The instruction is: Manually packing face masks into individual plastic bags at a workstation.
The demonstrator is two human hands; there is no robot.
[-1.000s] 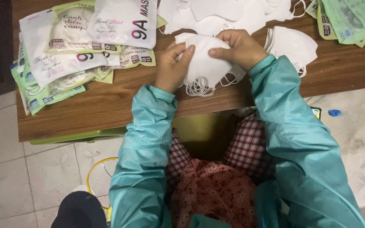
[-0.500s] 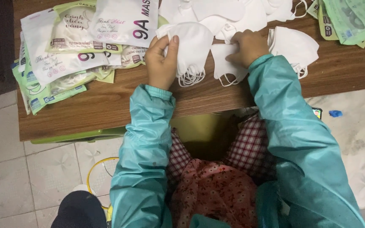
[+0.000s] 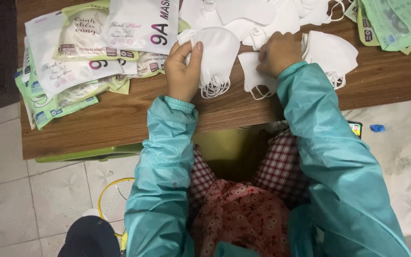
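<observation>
A fan of flat plastic packets [image 3: 86, 62], white with green edges and dark lettering, lies overlapped on the wooden table [image 3: 120, 126] to the left of the stack of white masks [image 3: 217, 54], the topmost packet [image 3: 141, 24] being a white rectangle lying just beside the stack's upper left corner. Far to the right of the stack, at the table's back corner, sits a second heap of pale green packets [image 3: 396, 21]. The stack itself is a neat bundle of folded white face masks, their thin ear loops spilling out in a tangle at its lower edge. The left hand [image 3: 184, 71] grips it from the left, thumb laid up over the front and fingers closed behind. Just right of the stack, a single white mask [image 3: 253, 78] lies flat, and the right hand [image 3: 278, 52] presses down on its upper edge with fingers curled (whether they pinch it cannot be told). More loose masks [image 3: 248, 14] are piled behind the stack, and another bundle [image 3: 331, 54] lies further right. The table is brown wood grain; below it the floor [image 3: 5, 200] is pale tile, with a small blue scrap [image 3: 377, 128] lying on it far right of the stack.
</observation>
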